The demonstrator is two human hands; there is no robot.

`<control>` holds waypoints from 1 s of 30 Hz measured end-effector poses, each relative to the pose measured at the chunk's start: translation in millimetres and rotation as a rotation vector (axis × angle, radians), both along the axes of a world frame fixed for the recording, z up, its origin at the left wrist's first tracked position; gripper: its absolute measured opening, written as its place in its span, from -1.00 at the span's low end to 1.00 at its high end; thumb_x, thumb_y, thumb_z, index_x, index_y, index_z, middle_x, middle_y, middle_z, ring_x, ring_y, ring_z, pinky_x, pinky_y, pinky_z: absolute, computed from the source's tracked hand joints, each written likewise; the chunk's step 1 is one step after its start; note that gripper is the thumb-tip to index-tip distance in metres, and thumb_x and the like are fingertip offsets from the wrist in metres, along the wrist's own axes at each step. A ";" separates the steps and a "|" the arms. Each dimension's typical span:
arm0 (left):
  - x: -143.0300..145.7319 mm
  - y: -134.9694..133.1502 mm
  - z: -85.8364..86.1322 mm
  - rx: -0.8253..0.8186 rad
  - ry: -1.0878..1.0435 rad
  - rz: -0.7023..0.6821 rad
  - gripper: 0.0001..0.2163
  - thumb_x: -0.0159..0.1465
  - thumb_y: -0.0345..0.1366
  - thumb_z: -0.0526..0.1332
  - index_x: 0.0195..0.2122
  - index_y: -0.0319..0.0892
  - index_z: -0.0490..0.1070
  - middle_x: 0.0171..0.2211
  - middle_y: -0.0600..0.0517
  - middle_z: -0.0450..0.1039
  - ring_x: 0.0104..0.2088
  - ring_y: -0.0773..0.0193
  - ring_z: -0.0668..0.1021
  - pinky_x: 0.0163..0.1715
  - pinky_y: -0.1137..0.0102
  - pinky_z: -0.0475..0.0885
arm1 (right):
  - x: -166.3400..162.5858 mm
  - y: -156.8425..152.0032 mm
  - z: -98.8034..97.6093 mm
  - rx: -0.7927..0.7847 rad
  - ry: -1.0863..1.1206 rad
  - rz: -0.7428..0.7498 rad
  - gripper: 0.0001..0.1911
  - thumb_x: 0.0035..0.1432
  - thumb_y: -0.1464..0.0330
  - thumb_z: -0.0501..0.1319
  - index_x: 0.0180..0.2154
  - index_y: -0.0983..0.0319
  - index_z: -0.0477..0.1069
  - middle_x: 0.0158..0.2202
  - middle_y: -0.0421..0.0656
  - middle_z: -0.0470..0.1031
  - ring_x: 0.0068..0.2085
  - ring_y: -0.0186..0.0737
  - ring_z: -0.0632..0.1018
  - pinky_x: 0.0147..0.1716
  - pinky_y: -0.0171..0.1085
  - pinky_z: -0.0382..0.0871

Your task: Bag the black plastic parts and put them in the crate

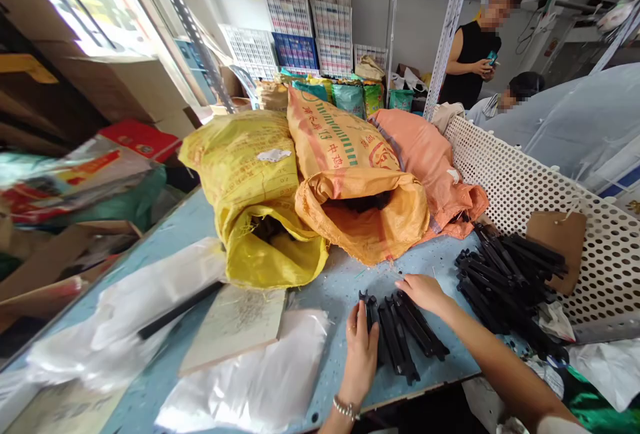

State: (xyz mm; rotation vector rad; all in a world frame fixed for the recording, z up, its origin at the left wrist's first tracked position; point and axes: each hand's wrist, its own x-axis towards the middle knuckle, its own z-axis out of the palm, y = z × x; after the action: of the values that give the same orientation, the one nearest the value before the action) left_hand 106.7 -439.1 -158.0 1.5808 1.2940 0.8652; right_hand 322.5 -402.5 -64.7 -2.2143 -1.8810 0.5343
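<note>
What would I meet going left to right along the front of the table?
Clear plastic bags → pale board → left hand → row of black strips → heap of black parts

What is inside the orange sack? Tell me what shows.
In the open mouth of the orange sack a few dark pieces show in shadow, black like the strips on the table. The rolled cloth covers everything deeper, so how full it is cannot be seen.

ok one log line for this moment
left hand: against black strips | right hand: on their far ends | behind: yellow sack, orange sack | right: larger pile
</note>
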 end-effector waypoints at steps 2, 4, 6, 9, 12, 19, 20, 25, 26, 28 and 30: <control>5.4 -8.4 1.2 0.009 0.013 -0.024 -0.44 0.44 -0.09 -0.02 0.43 -0.06 0.03 0.47 -0.13 -0.13 0.47 0.01 0.02 0.41 -0.01 0.05 | 4.6 34.7 11.9 0.063 0.009 -0.009 -0.67 0.40 0.14 0.07 -0.26 0.19 0.47 -0.24 -0.08 0.59 -0.17 -0.10 0.60 -0.17 -0.24 0.37; 9.0 -15.6 1.7 0.028 0.050 -0.056 -0.46 0.44 -0.09 0.00 0.42 -0.04 0.06 0.50 -0.08 -0.21 0.49 0.01 -0.07 0.42 -0.02 0.01 | 6.6 78.2 22.9 0.148 0.006 -0.044 -0.71 0.41 0.17 0.07 -0.08 0.20 0.45 -0.08 -0.04 0.56 -0.05 -0.11 0.58 -0.09 -0.25 0.37; 11.4 -20.1 0.6 0.063 0.076 -0.073 -0.46 0.43 -0.09 0.01 0.41 -0.07 0.11 0.51 -0.06 -0.21 0.49 0.02 -0.12 0.43 -0.02 -0.05 | 7.7 126.3 33.3 0.235 -0.004 -0.099 -0.62 0.40 0.20 0.09 0.15 0.25 0.32 0.12 0.07 0.45 0.12 -0.06 0.49 0.03 -0.21 0.34; 11.7 -20.3 -2.0 0.091 0.077 -0.071 -0.45 0.42 -0.08 0.02 0.41 -0.10 0.14 0.51 -0.05 -0.21 0.49 0.03 -0.15 0.44 0.02 -0.10 | 9.3 193.7 46.6 0.320 -0.008 -0.169 -0.44 0.39 0.25 0.10 0.31 0.36 0.11 0.30 0.26 0.22 0.27 0.10 0.35 0.15 -0.08 0.28; 8.7 -15.4 -2.0 0.059 0.100 -0.093 -0.43 0.40 -0.08 0.05 0.41 -0.08 0.14 0.50 -0.06 -0.19 0.49 -0.02 -0.12 0.44 -0.01 -0.06 | 9.7 239.4 54.1 0.349 0.009 -0.176 -0.40 0.35 0.32 0.16 0.31 0.40 0.10 0.33 0.28 0.18 0.34 0.14 0.25 0.23 -0.02 0.19; 2.4 -14.9 1.8 0.001 0.036 -0.080 -0.45 0.40 -0.08 0.06 0.39 -0.08 0.18 0.49 -0.09 -0.12 0.47 -0.04 0.00 0.43 0.02 0.00 | 9.8 229.5 46.3 0.395 0.058 -0.160 -0.50 0.35 0.38 0.15 0.26 0.38 0.18 0.22 0.23 0.32 0.25 0.07 0.36 0.22 -0.03 0.24; 0.3 -15.0 3.4 -0.009 0.011 -0.078 -0.46 0.40 -0.06 0.06 0.38 -0.08 0.19 0.49 -0.10 -0.10 0.47 -0.03 0.02 0.43 0.04 0.01 | 10.0 215.5 44.3 0.406 0.066 -0.154 -0.51 0.36 0.35 0.14 0.26 0.37 0.18 0.20 0.22 0.33 0.22 0.06 0.39 0.20 -0.05 0.28; -7.4 11.4 41.1 -0.098 -0.198 -0.043 -0.46 0.36 0.06 0.11 0.29 -0.06 0.28 0.40 -0.13 0.10 0.43 0.00 0.14 0.42 0.04 0.02 | -4.6 111.7 33.8 0.566 0.199 -0.043 -0.55 0.36 0.32 0.14 0.21 0.26 0.17 0.14 0.09 0.38 0.19 -0.05 0.44 0.19 -0.08 0.34; -5.9 22.3 55.6 -0.114 -0.286 -0.023 -0.44 0.34 0.08 0.15 0.30 -0.05 0.26 0.39 -0.13 0.12 0.42 0.00 0.16 0.42 0.04 0.04 | -12.1 87.0 30.8 0.633 0.259 0.009 -0.56 0.34 0.32 0.16 0.20 0.23 0.17 0.10 0.07 0.39 0.15 -0.03 0.46 0.17 -0.05 0.38; 0.5 45.6 87.3 -0.194 -0.545 0.035 -0.35 0.29 0.09 0.24 0.34 0.00 0.14 0.38 -0.13 0.14 0.37 0.04 0.27 0.36 0.08 0.19 | -30.2 38.9 24.8 0.721 0.327 0.127 -0.56 0.32 0.35 0.17 0.19 0.16 0.16 0.06 0.03 0.41 0.10 -0.01 0.50 0.11 0.00 0.44; 8.6 64.8 116.5 -0.293 -0.800 0.082 -0.33 0.23 0.10 0.30 0.29 0.00 0.16 0.24 -0.13 0.33 0.16 0.07 0.50 0.15 0.14 0.43 | -47.5 -2.4 21.2 0.743 0.325 0.281 -0.52 0.30 0.39 0.18 0.20 0.06 0.15 0.03 -0.01 0.42 0.07 0.01 0.52 0.06 0.02 0.50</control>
State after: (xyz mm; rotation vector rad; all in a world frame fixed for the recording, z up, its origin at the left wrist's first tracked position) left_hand 115.3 -374.2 -41.5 0.8094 0.8454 1.1402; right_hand 274.9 -404.9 -43.5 -1.3235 -1.8178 0.1644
